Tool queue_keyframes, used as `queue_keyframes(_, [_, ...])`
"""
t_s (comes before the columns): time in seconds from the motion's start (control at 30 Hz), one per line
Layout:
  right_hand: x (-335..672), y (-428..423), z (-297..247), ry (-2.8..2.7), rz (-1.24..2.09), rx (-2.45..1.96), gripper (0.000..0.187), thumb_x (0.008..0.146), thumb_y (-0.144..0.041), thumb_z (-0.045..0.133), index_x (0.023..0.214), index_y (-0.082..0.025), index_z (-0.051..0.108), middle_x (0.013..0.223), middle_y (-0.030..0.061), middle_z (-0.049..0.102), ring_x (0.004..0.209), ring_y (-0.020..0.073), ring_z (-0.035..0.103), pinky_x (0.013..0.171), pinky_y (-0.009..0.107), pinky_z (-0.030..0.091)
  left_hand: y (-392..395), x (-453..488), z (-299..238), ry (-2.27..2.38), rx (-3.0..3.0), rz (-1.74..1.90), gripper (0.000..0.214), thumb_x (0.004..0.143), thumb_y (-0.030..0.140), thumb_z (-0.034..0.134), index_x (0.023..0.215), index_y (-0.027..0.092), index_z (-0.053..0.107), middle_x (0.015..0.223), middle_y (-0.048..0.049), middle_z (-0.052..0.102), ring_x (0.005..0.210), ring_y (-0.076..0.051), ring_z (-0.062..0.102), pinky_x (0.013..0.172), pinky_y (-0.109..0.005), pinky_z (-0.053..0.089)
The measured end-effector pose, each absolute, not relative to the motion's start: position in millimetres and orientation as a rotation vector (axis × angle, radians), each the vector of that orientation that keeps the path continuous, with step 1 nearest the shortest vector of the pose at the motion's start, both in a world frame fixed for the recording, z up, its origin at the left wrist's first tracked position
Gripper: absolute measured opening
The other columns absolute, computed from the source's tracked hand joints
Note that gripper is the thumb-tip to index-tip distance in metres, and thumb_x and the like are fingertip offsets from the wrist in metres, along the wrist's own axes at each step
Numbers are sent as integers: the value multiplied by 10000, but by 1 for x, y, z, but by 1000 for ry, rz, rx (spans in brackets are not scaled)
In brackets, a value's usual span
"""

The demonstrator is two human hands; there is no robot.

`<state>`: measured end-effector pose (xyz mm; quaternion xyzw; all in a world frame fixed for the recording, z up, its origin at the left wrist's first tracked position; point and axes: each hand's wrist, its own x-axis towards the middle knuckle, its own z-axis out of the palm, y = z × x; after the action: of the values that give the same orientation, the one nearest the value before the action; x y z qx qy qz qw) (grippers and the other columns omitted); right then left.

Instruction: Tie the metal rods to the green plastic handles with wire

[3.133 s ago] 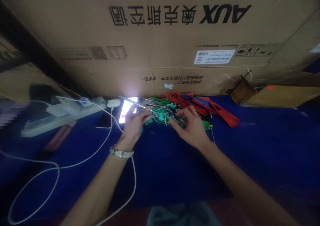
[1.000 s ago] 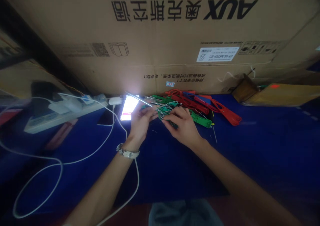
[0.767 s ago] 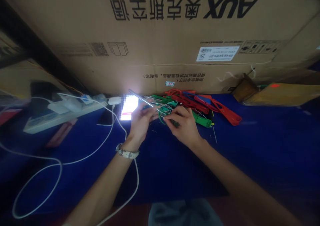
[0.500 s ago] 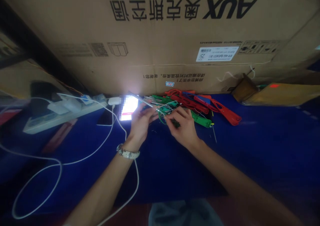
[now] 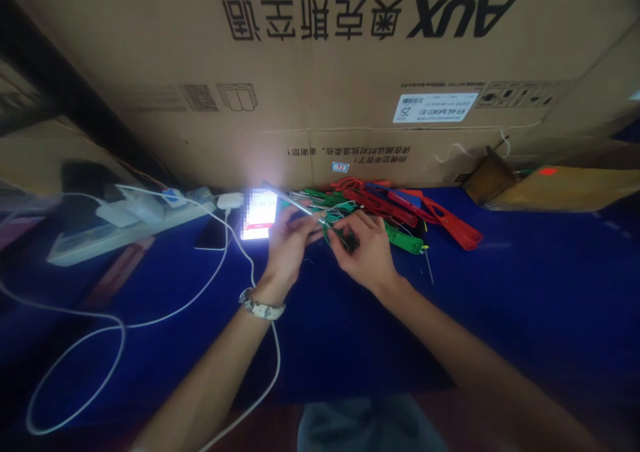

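Note:
My left hand (image 5: 287, 252), with a pale watch or bracelet (image 5: 263, 307) on its wrist, is closed around a thin silver rod (image 5: 295, 202). The rod slants from the upper left down towards my other hand. At its lower end a green piece (image 5: 327, 231) shows, partly covered by fingers. My right hand (image 5: 365, 249) is closed with thumb and fingers pinched at this green piece; its exact form is hidden. Just behind both hands lies a pile of green plastic pieces (image 5: 406, 241) and red plastic handles (image 5: 453, 229), with thin rods and light threads among them.
A lit phone screen (image 5: 260, 215) stands left of my hands. A white power strip (image 5: 100, 242) with plugs and a long white cable (image 5: 120, 345) occupies the left. Behind is a large cardboard box (image 5: 310, 112). A yellow envelope-like packet (image 5: 565, 189) lies right, on the blue tabletop (image 5: 525, 292).
My left hand and the rod have shifted slightly right, closer to my right hand. The right hand stays nearly in place, its fingers a little more gathered at the green piece.

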<state>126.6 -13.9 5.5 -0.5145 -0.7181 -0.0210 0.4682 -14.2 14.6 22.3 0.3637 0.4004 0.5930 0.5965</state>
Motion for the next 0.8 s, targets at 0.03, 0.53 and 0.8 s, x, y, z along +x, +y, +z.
queue_keyframes(0.03, [127,-14,7,-1770,-32,-1274,84,882,-236,613,806,-202,624,732,-10,630,710,160,615,780,341,372,15,-14,22,935,846,1377,414,623,230,877,982,193,673,742,17,749,673,-120,700,695,-250,586])
queue_keyframes(0.53, [125,-10,33,-1689,484,-1365,144,770,-76,632,681,-188,613,699,-4,640,613,123,563,600,253,405,19,-20,18,962,845,1338,432,623,227,877,1013,177,698,759,6,749,666,-117,686,667,-244,585])
queue_keyframes(0.8, [120,-10,23,-1633,436,-1312,164,776,-96,621,665,-197,556,701,-3,597,597,126,550,580,255,414,19,-23,22,934,834,1311,401,649,213,866,1018,184,712,787,3,750,689,-118,687,672,-238,576])
